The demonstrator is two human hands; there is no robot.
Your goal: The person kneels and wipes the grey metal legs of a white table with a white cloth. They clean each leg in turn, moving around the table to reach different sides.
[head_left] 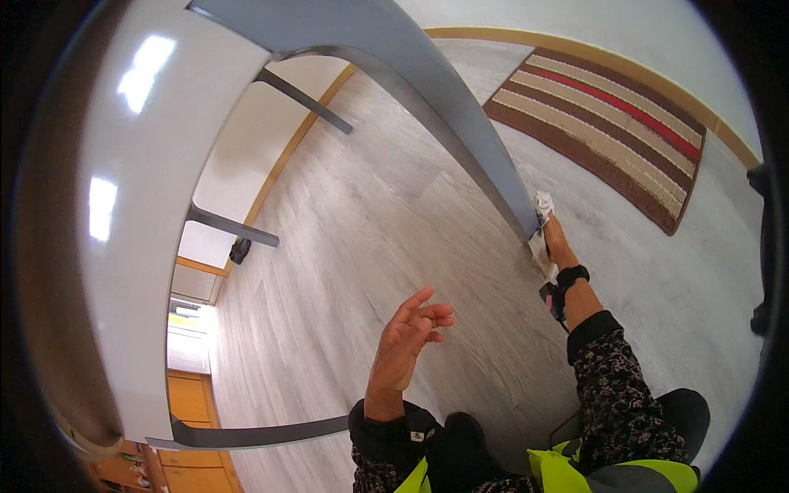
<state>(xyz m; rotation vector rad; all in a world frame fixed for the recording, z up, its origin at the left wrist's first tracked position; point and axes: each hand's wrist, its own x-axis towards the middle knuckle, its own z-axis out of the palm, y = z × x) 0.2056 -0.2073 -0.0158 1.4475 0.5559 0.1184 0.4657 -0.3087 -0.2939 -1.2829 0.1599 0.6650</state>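
Note:
My right hand (560, 243) is closed on a crumpled white cloth (543, 204), pressed against the foot of a grey table leg (460, 123). Part of the cloth hangs below the fingers, and the fingertips are partly hidden by it. My left hand (408, 335) is in the air over the floor, fingers apart and bent, holding nothing. The leg belongs to a glossy white table (140, 271) at the left, which lights reflect on. A dark band circles my right wrist.
A brown, beige and red striped mat (608, 123) lies on the floor near the far wall. More grey legs (234, 226) stand under the table, one curved leg (263, 435) near me. A small black object (239, 251) sits by the skirting. Orange-brown cabinets (193, 427) are at lower left.

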